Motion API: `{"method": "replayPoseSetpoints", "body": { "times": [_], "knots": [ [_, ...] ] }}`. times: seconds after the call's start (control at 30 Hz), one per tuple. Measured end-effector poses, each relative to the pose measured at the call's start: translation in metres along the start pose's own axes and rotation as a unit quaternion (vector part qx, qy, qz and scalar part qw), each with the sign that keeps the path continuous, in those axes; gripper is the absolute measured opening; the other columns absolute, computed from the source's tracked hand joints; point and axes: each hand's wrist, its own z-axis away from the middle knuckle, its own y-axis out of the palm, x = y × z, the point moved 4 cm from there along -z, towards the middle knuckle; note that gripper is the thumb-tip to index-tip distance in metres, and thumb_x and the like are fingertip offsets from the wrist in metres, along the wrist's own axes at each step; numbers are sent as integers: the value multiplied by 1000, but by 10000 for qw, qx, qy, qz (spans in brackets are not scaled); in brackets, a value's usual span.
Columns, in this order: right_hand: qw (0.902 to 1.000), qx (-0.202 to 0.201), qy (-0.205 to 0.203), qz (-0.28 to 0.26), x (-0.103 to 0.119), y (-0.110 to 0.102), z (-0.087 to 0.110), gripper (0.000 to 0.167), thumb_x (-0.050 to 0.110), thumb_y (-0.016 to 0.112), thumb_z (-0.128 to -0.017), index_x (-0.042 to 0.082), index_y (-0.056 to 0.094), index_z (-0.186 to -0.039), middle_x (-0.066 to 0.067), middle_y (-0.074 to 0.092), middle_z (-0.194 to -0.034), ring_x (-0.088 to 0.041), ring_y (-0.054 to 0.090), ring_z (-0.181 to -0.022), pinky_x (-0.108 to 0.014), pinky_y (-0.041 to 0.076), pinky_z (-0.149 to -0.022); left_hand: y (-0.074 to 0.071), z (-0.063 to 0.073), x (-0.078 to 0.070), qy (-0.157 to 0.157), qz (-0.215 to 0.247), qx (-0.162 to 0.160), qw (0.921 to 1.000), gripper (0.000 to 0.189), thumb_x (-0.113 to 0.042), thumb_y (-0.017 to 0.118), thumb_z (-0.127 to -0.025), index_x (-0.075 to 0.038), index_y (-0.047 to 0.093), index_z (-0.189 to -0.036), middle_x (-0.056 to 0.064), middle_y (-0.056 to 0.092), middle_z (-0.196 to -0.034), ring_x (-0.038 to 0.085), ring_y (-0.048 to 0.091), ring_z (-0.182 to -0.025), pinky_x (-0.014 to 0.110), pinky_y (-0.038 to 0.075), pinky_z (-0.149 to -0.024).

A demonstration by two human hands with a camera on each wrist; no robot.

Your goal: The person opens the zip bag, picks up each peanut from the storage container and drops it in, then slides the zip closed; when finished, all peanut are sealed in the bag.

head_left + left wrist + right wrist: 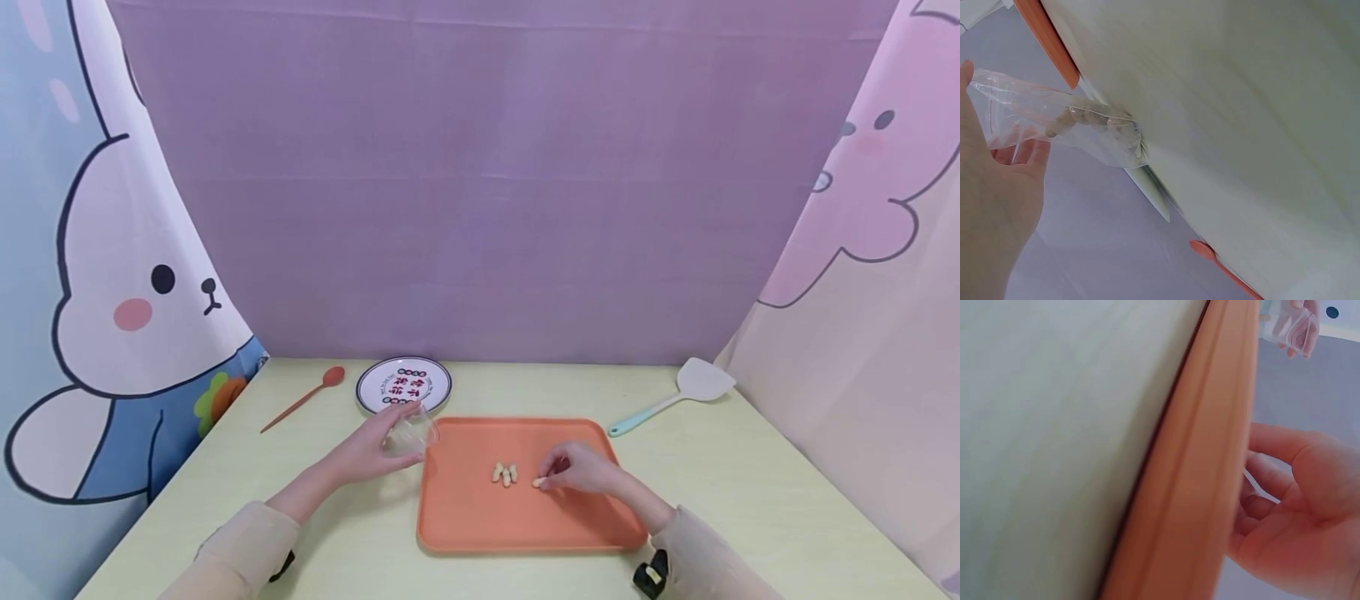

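In the head view my left hand [375, 446] grips a clear plastic cup [412, 432] beside the left edge of the orange tray [480, 529]. Several peanuts [1094, 119] show through the cup's wall in the left wrist view, bunched toward its far end. Over the right half of the tray, my right hand [581, 468] pinches a single peanut [537, 482] between thumb and forefinger. A small cluster of peanuts [506, 477] lies on the tray just left of it. The tray's rim [1191, 462] hides the right fingertips in the right wrist view.
Behind the left hand sits a round plate [371, 385] with a dark rim and printed characters. A red spoon [303, 398] lies at the left. On the right is a white spatula [703, 381] with a mint handle. A purple cloth [487, 208] hangs at the table's back.
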Motion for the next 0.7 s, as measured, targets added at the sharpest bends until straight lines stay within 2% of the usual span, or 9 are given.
{"method": "replayPoseSetpoints", "body": {
  "times": [0.23,0.43,0.7],
  "knots": [
    [9995,-1,-41,308,1,-2,1,13,18,71,-83,6,72,-87,-3,70,-83,-3,53,-68,-18,44,-59,-1,0,0,-35,59,26,10000,77,-35,75,-78,-2,40,-139,8,53,-134,28,50,-121,50,44,-100],
    [9998,-3,55,195,-3,-2,2,17,23,76,-78,8,74,-84,1,69,-80,-2,52,-68,-17,43,-58,0,0,1,-43,92,46,9999,77,-35,75,-79,-2,40,-139,8,53,-134,28,50,-122,49,43,-101],
    [9996,95,-130,248,-2,-2,4,14,21,77,-77,8,75,-80,1,64,-76,0,49,-67,-17,42,-59,0,1,2,-45,88,45,9999,77,-37,74,-79,-6,40,-140,6,53,-134,26,51,-121,49,44,-100]
  ]
}}
